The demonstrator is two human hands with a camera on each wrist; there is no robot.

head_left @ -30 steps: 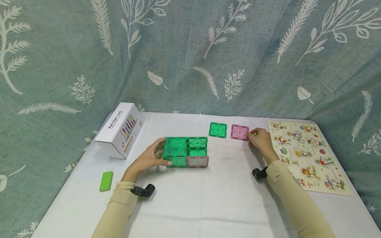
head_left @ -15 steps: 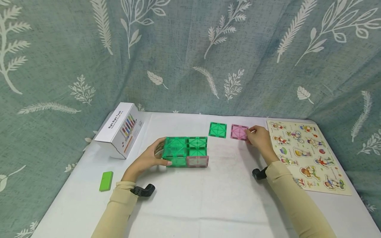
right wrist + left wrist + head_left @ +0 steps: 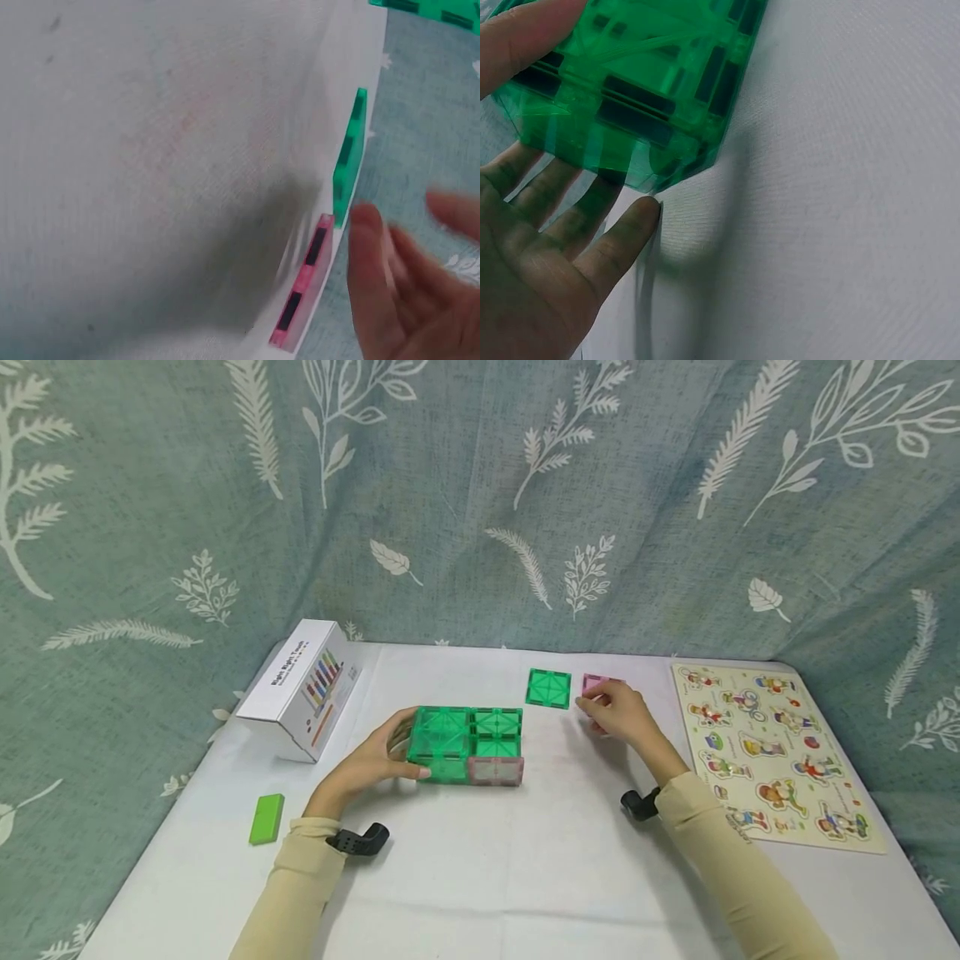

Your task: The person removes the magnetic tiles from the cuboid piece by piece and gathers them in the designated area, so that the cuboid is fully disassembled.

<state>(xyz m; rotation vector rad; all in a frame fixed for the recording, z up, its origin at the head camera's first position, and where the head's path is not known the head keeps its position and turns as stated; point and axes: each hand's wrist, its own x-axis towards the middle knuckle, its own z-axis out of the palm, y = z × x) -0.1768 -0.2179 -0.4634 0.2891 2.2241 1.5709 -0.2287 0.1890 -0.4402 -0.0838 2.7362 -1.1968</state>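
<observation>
A low box of see-through green magnetic tiles [image 3: 441, 731], with a pink tile [image 3: 495, 772] at its front right, stands on the white cloth. My left hand [image 3: 371, 763] holds its left end, thumb on the front face and the other fingers at the back left side. My right hand [image 3: 621, 717] is over a flat pink tile [image 3: 591, 680] and partly hides it. A flat green tile [image 3: 549, 688] lies just left of those fingers. In the right wrist view, the right hand [image 3: 409, 289] holds nothing, its fingers apart and blurred.
A white printed box [image 3: 300, 685] stands at the back left, with a bright green block [image 3: 267, 818] nearer me. On the right lies a picture puzzle board [image 3: 780, 756]. A patterned curtain [image 3: 465, 502] hangs behind the table.
My right hand has let go of the pink tile's right edge and moved left toward the green tile. The left hand and the tile box have hardly moved.
</observation>
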